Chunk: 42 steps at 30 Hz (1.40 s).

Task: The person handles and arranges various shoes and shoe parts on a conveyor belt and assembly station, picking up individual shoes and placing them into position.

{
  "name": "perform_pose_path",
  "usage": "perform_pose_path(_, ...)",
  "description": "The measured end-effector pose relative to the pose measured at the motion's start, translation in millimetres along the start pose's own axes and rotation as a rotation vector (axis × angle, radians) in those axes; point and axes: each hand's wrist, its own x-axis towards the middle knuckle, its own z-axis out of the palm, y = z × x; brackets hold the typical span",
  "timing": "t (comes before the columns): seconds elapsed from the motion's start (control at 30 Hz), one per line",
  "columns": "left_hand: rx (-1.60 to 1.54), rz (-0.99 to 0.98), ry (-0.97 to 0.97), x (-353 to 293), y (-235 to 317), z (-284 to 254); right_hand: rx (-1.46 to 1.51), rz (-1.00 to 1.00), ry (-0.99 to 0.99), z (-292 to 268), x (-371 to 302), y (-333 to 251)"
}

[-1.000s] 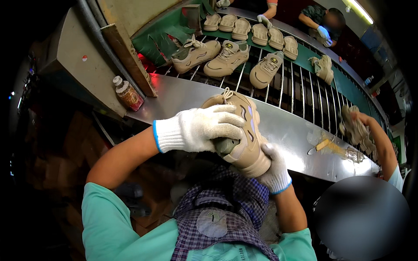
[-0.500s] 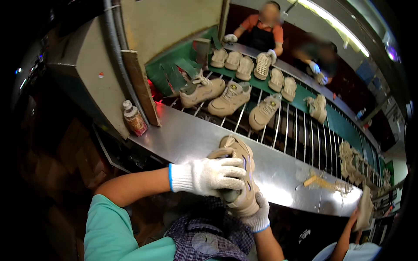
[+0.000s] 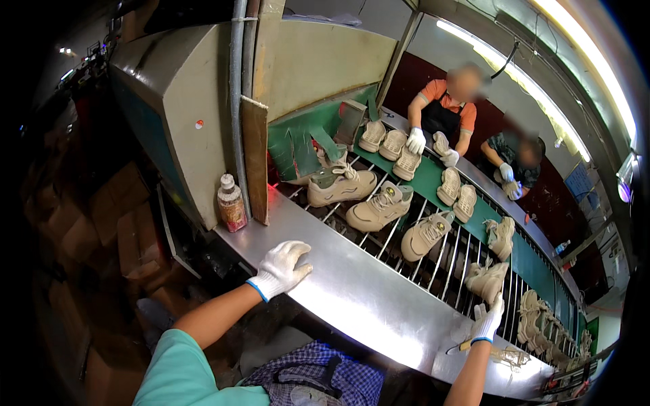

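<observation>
White-gloved left hand (image 3: 281,268) rests open, empty, on the steel ledge (image 3: 352,298) near its front edge. Right hand (image 3: 489,319) reaches open-fingered to a beige sneaker (image 3: 486,279) on the roller rails (image 3: 447,260), touching its heel. Bottle (image 3: 231,203) stands well left.

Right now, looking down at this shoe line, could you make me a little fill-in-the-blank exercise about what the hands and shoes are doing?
1. The left hand rests flat on the steel ledge and wears a ____ glove.
2. The right hand reaches out to a beige ____ on the rollers.
3. The small bottle stands at the ____ end of the ledge.
4. Across the line, a person in an orange shirt touches shoes lying on the ____ belt.

Missing words: white; shoe; left; green
</observation>
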Motion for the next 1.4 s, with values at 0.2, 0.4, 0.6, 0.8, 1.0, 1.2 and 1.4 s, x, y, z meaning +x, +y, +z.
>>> perform_pose_path(0.2, 0.093, 0.023, -0.039, 25, -5, 9, -0.213, 0.052, -0.514, 105, -87, 67)
perform_pose_path(0.4, 0.101, -0.117, 0.028, 82, -10, 50, -0.739, -0.633, -0.659, 199, -167, 87)
perform_pose_path(0.6, -0.279, -0.703, 0.334, 181, -43, 86, -0.581, -0.530, -0.673, 239, -122, 114)
perform_pose_path(0.8, -0.258, -0.689, 0.135, 218, -81, 88, -0.521, -0.428, -0.725, 240, -122, 103)
perform_pose_path(1.0, -0.261, -0.694, 0.092, 216, -79, 69, -0.517, -0.716, -0.822, 251, -157, 92)
perform_pose_path(1.2, 0.254, -0.100, 0.353, 230, -63, 70, -0.483, -0.532, -0.966, 251, -151, 83)
perform_pose_path(1.4, 0.423, 0.453, 0.137, 369, -20, 88, -0.480, -0.528, -0.986, 264, -141, 91)
